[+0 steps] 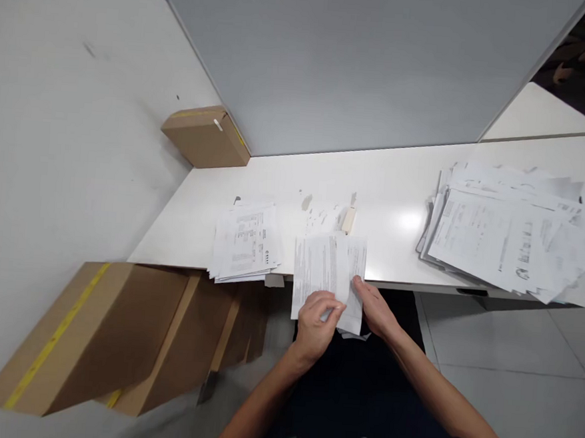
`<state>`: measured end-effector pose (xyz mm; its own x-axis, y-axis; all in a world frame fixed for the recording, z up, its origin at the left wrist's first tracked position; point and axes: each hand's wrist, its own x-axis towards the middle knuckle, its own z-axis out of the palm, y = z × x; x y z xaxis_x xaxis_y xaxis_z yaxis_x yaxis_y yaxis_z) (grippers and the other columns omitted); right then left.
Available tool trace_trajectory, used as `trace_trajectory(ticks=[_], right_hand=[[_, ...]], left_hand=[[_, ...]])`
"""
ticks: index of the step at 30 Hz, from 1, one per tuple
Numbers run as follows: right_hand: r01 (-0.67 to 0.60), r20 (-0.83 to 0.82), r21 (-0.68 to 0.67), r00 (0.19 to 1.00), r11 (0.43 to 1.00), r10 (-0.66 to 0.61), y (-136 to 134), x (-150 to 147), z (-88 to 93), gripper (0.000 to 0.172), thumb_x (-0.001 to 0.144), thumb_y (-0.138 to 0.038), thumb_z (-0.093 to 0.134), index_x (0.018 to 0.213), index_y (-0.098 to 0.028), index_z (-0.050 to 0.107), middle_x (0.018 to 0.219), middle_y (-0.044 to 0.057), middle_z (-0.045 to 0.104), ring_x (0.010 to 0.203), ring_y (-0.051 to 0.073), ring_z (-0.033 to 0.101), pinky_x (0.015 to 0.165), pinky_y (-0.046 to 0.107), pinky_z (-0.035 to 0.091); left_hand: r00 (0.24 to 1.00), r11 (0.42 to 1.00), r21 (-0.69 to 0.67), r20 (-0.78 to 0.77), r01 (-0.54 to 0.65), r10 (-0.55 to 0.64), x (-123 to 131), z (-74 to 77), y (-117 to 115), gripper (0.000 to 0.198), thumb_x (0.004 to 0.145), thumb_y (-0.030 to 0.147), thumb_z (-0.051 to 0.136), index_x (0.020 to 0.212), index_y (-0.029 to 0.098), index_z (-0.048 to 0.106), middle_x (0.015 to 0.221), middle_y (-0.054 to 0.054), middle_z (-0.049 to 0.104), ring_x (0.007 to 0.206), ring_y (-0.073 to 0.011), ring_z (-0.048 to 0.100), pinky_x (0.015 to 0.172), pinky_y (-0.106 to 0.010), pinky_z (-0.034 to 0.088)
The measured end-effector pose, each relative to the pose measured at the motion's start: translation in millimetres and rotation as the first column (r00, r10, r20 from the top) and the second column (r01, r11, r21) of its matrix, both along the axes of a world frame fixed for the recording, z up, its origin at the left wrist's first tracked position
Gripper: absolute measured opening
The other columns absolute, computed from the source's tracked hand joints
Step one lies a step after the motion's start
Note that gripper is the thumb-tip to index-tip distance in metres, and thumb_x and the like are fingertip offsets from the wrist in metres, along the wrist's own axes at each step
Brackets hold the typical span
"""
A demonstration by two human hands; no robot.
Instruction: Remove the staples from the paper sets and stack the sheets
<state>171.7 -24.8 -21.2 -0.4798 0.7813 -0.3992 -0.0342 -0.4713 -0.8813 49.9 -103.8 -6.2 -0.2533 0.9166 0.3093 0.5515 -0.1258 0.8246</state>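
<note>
Both hands are busy with the printed sheets [325, 265], which lie at the near edge of the table [400, 173], directly in front of the person. The left hand [318, 319] is closed, its fingertips pinching the lower border of the wider sheet. The right hand [374, 308] grips the narrower part beside it, with the fingers on the paper. I judge that the step in hand is the parting or the aligning of these sheets. I cannot tell if it is one folded paper or two that overlap.

A further move would call for a light pinch and a steady pull, because the paper is thin and its lower end hangs free over the table edge.

The long axis of the sheets runs away from the hands, towards the grey partition [358, 63], and the top end points to it. The printed lines go across, from left to right.

Left of the left hand there is a small stack of papers [245, 242]. Well to the right of the right hand there is a big loose pile of documents [506, 237]. Just beyond the hands lie a small beige block [348, 219] and some paper scraps [306, 202]. Cardboard boxes [88, 338] stand below, left of the left hand.
</note>
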Motion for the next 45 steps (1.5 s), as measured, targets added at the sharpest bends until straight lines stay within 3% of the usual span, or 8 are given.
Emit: trace_trajectory(ticks=[6,13,17,25,36,39,42,45], right_hand=[[0.0,-0.016,0.092,1.0,0.996,0.002,0,6,-3.2,0.042,0.072,-0.043,0.061,0.101,-0.013,0.061,0.092,0.008,0.068,0.086,0.023,0.062,0.076,0.035,0.048],[-0.101,-0.021,0.02,0.995,0.995,0.101,-2,20,-0.3,0.043,0.075,-0.041,0.058,0.109,-0.015,0.059,0.097,0.008,0.067,0.083,0.022,0.064,0.077,0.038,0.05],[-0.107,0.019,0.154,0.994,0.982,0.105,4,20,14.0,0.041,0.075,-0.042,0.058,0.107,-0.016,0.061,0.094,0.008,0.068,0.087,0.024,0.063,0.076,0.037,0.05],[0.031,0.05,0.526,0.997,0.85,-0.067,57,19,42.4,0.032,0.076,-0.039,0.058,0.097,-0.016,0.065,0.096,0.006,0.067,0.093,0.026,0.06,0.082,0.038,0.047],[-0.01,0.077,0.492,0.996,0.871,-0.033,75,13,11.7,0.032,0.075,-0.039,0.059,0.096,-0.016,0.065,0.097,0.005,0.068,0.092,0.024,0.061,0.078,0.035,0.048],[-0.114,0.224,0.619,0.974,0.777,-0.035,78,19,30.8,0.028,0.079,-0.038,0.054,0.091,-0.017,0.067,0.091,0.004,0.069,0.087,0.023,0.062,0.074,0.032,0.048],[-0.353,0.454,0.759,0.889,0.548,-0.056,80,32,74.2,0.023,0.084,-0.029,0.046,0.094,-0.02,0.065,0.091,0.002,0.069,0.082,0.019,0.063,0.069,0.026,0.044],[-0.658,0.729,0.683,0.639,0.317,-0.246,77,42,122.8,0.023,0.083,-0.016,0.042,0.093,-0.021,0.063,0.085,0.003,0.068,0.074,0.018,0.061,0.06,0.025,0.038]], left_hand=[[0.946,0.958,0.051,-0.18,0.283,-0.269,-2,-3.1,-5,0.015,0.073,0.031,0.063,0.085,0.023,0.064,0.085,-0.006,0.065,0.094,-0.0228,0.055,0.086,-0.043,0.044],[0.875,0.922,-0.216,0.306,-0.32,0.376,-51,-8.2,12,0.04,0.081,0.04,0.049,0.114,0.017,0.046,0.102,-0.011,0.058,0.093,-0.0178,0.057,0.082,-0.034,0.047],[0.845,0.969,-0.24,0.506,-0.054,0.173,-56,9.5,31,0.042,0.081,0.042,0.049,0.114,0.015,0.05,0.101,-0.01,0.061,0.091,-0.018,0.059,0.081,-0.032,0.047],[0.878,0.978,0.175,0.478,-0.114,0.017,-41,56.5,71,0.028,0.079,0.038,0.055,0.097,0.017,0.059,0.092,-0.005,0.065,0.091,-0.0168,0.059,0.081,-0.029,0.046],[0.846,0.987,0.155,0.532,-0.04,-0.049,-38,28.8,96,0.025,0.081,0.037,0.052,0.093,0.016,0.058,0.091,-0.005,0.064,0.089,-0.0152,0.058,0.08,-0.027,0.045],[0.813,0.983,0.168,0.581,-0.076,-0.036,-39,25.2,97,0.025,0.081,0.038,0.052,0.094,0.017,0.057,0.091,-0.005,0.063,0.09,-0.0151,0.058,0.081,-0.027,0.044],[0.814,0.978,0.164,0.58,-0.132,0.013,-46,20.9,93,0.032,0.079,0.038,0.054,0.106,0.02,0.05,0.096,-0.006,0.061,0.09,-0.0143,0.057,0.082,-0.029,0.044],[0.899,0.973,0.134,0.423,-0.189,0.117,-54,14.0,86,0.054,0.076,0.037,0.059,0.123,0.024,0.036,0.113,-0.01,0.054,0.104,-0.017,0.052,0.089,-0.032,0.041]])
